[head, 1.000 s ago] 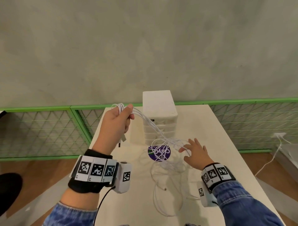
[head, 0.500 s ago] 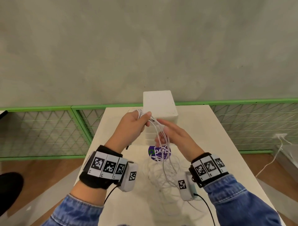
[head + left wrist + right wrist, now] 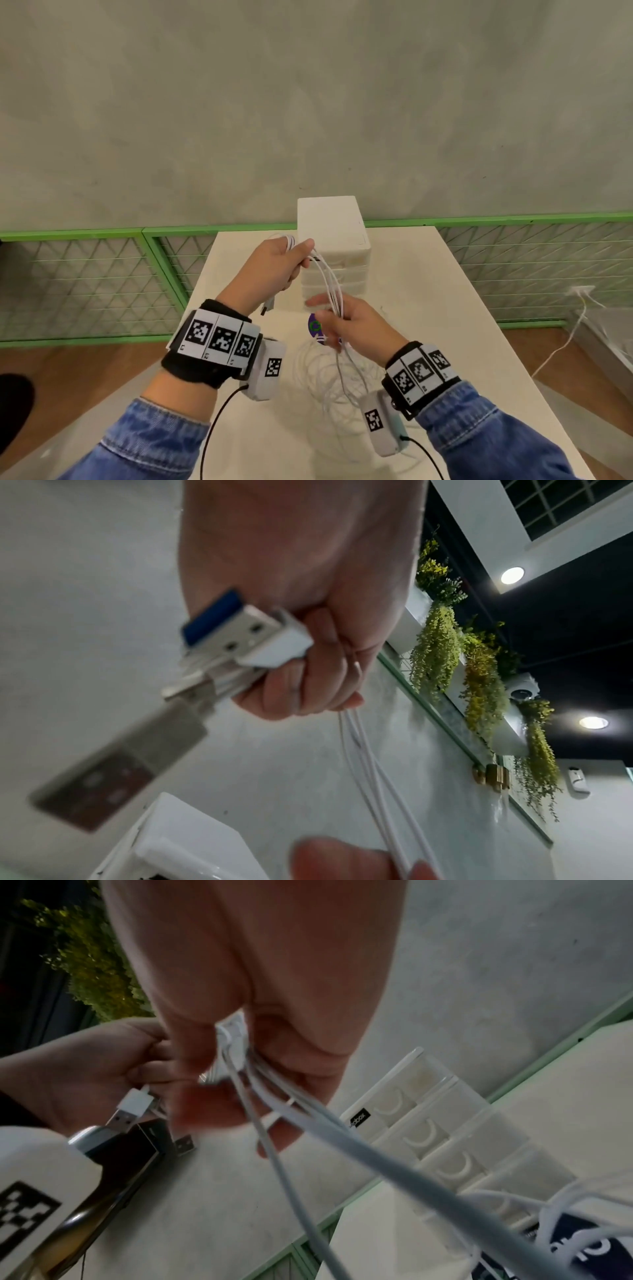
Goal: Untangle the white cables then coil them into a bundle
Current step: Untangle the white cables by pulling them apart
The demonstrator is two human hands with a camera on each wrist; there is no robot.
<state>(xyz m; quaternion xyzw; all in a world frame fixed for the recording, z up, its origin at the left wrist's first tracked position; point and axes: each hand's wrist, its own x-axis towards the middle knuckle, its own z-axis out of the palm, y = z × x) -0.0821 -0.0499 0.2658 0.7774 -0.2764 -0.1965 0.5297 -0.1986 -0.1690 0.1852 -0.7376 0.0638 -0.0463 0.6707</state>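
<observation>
Several thin white cables (image 3: 331, 283) run from my left hand (image 3: 281, 266) down to my right hand (image 3: 346, 322). The left hand is raised in front of the white drawer box and grips the cables' upper ends in a fist; USB plugs (image 3: 240, 637) stick out below it. The right hand, lower and to the right, has its fingers curled round the same strands (image 3: 240, 1053). Below it the rest of the cables lie in loose tangled loops (image 3: 329, 373) on the table. The left hand (image 3: 85, 1064) also shows in the right wrist view.
A white stacked drawer box (image 3: 334, 250) stands at the table's far middle. A purple round sticker (image 3: 315, 325) lies on the cream table (image 3: 445, 308) just before it. Green mesh fencing (image 3: 85, 284) runs behind. A white wall-plug cable (image 3: 565, 342) hangs at the right.
My right hand left the table, rose to the strands near the left hand, then slid down them. The left hand moved right toward the box, still holding the cable ends.
</observation>
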